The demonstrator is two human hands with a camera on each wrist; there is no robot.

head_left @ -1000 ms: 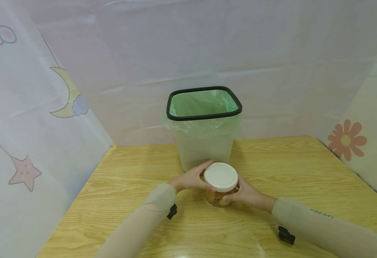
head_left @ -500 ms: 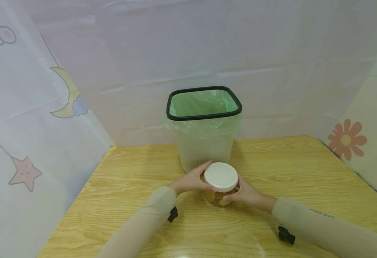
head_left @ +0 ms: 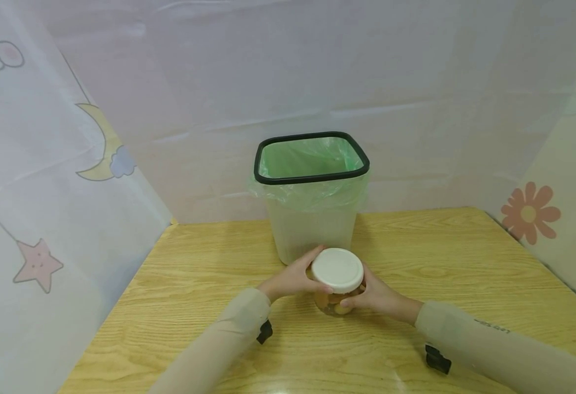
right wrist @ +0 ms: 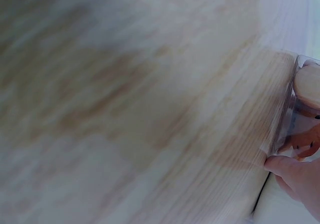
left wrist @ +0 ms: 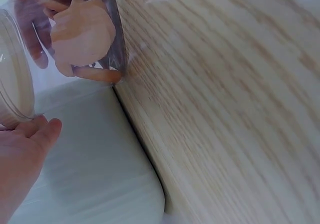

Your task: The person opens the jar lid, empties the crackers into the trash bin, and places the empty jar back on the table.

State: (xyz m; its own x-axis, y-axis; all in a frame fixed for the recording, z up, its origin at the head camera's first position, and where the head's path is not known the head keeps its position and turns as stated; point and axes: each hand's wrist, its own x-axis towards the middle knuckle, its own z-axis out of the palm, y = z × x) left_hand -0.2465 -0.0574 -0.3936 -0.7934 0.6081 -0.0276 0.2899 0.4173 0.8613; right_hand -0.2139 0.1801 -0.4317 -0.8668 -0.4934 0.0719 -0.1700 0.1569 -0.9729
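A clear jar (head_left: 328, 304) with a round white lid (head_left: 337, 270) stands upright on the wooden table, just in front of the bin. My left hand (head_left: 295, 276) grips the lid by its rim from the left, thumb and fingers spread around it. From the right, my right hand (head_left: 380, 295) holds the jar's body below the lid. Brown biscuit-like pieces (left wrist: 82, 33) show through the clear wall in the left wrist view. In the right wrist view, a fingertip (right wrist: 281, 165) presses near the jar's base. The lid sits on the jar.
A pale waste bin (head_left: 312, 227) with a black rim and a green bag liner stands right behind the jar. The wooden table (head_left: 194, 328) reaches back to a patterned cloth wall (head_left: 209, 109), with more cloth at both sides.
My left wrist has dipped slightly toward me, the left hand turning a little at the lid. The right hand, jar and bin stay in place.
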